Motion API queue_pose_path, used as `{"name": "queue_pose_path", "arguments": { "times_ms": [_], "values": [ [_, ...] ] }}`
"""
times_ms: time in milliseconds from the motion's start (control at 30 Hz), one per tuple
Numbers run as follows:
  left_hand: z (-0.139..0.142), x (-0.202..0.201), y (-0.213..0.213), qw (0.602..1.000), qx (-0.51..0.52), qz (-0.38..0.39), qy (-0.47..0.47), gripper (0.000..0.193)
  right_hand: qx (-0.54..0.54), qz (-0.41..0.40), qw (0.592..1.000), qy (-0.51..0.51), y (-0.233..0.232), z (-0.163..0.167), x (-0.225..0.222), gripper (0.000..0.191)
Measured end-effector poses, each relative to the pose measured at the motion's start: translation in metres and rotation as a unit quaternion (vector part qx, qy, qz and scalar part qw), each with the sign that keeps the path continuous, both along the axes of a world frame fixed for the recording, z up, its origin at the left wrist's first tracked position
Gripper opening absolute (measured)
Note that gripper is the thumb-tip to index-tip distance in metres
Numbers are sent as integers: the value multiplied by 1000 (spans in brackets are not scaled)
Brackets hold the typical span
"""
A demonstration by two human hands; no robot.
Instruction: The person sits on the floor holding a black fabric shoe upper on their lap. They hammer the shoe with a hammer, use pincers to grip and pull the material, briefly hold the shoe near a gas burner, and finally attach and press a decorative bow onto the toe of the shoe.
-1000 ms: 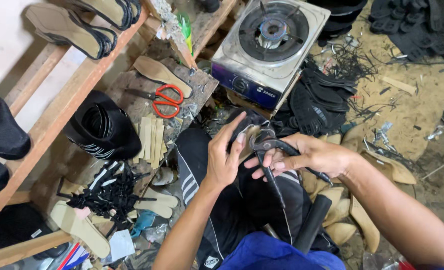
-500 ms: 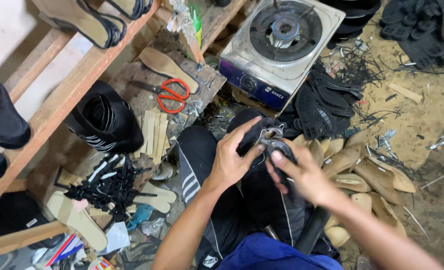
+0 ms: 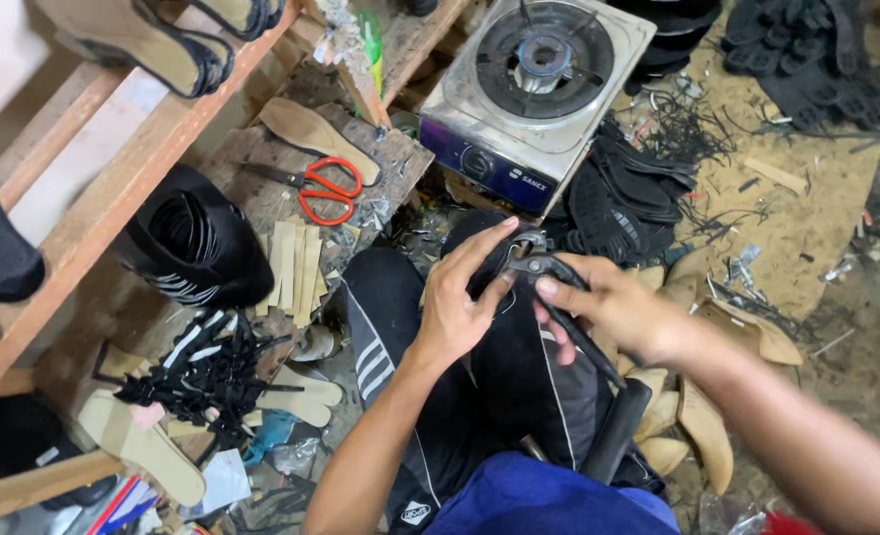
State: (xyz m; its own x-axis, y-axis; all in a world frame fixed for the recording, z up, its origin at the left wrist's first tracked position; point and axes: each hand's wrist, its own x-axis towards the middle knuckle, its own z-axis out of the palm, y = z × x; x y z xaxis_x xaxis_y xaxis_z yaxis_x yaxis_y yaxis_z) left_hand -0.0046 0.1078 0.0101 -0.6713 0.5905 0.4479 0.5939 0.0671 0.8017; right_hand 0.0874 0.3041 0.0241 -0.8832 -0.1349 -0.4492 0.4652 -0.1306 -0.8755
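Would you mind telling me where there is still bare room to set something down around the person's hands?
The widest bare patch is the sandy floor right of the gas stove. A smaller one lies on the wooden board below the red scissors. Crowded: the left hand, right hand, and black soles.

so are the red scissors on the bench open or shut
Shut: the red scissors lie flat on the wooden board, blades together in one dark point toward the left, the two handle loops side by side.
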Motion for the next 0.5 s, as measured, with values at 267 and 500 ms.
{"name": "queue_pose_path", "arguments": {
  "times_ms": [267,500],
  "values": [
    [-11,2,0,999,0,42,13,63,116,-68,972,191,-43,-20,7,24],
    [-15,9,1,998,-9,66,14,61,421,86,901,54,-13,25,5,29]
  ]
}}
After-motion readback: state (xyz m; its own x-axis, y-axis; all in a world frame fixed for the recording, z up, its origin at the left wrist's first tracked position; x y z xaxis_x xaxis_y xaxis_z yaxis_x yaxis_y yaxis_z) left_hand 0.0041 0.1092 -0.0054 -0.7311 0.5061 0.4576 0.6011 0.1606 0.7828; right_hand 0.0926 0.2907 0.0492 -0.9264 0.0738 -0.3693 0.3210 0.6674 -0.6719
